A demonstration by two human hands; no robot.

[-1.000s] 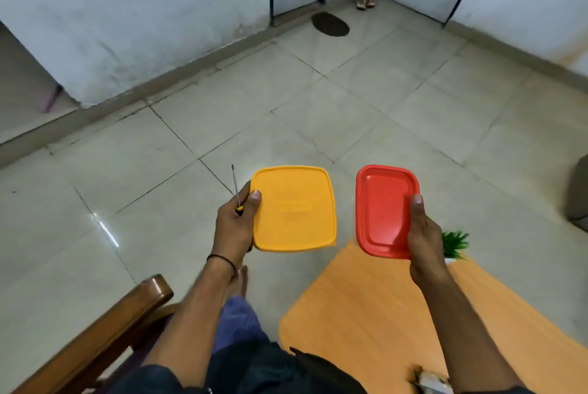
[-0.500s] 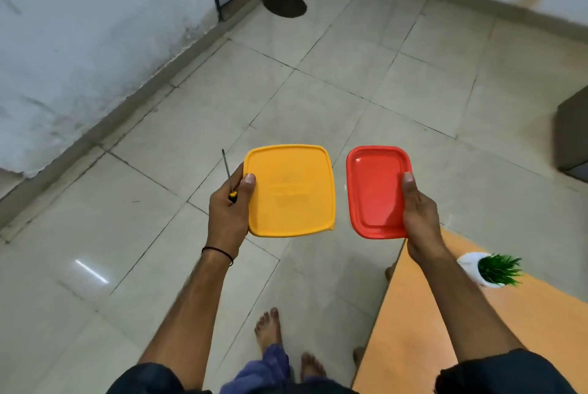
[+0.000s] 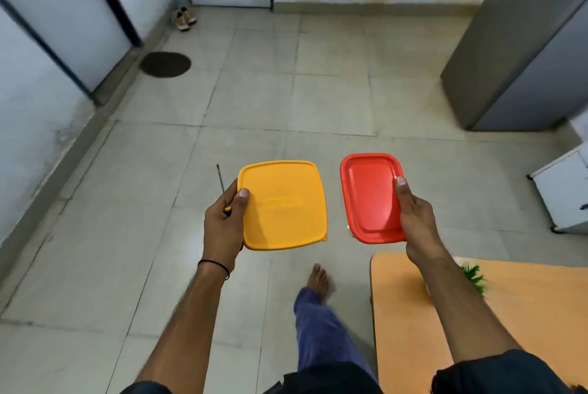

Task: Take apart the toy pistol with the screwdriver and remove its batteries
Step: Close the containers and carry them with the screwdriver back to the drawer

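- Head view: the left hand [image 3: 222, 228] carries two things at once. Its thumb presses down on the near-left edge of the yellow lid [image 3: 286, 205], with the fingers hidden beneath.
- The same hand has the screwdriver [image 3: 221, 183] tucked in its curl. Only a bit of the yellow-and-black handle shows, and the thin shaft points away toward the far wall.
- The right hand [image 3: 416, 218] grips the red lid [image 3: 369, 199] by its right edge, thumb on top and fingers underneath.
- Both lids are held level in the air above the tiled floor [image 3: 334, 100], side by side and not touching. Whether a box hangs under either lid cannot be told.
- The toy pistol is nowhere in sight, and no batteries show either.
- The orange table [image 3: 525, 314] lies near right, with a small green plant [image 3: 474, 276] on its far edge, partly behind the right forearm.
- Risk: the doubled grip on the left looks weak, so the screwdriver could slide out and drop to the tiles beside the bare foot [image 3: 319, 279].
- Risk: setting the red lid down blind could knock the plant over, since the forearm hides it.
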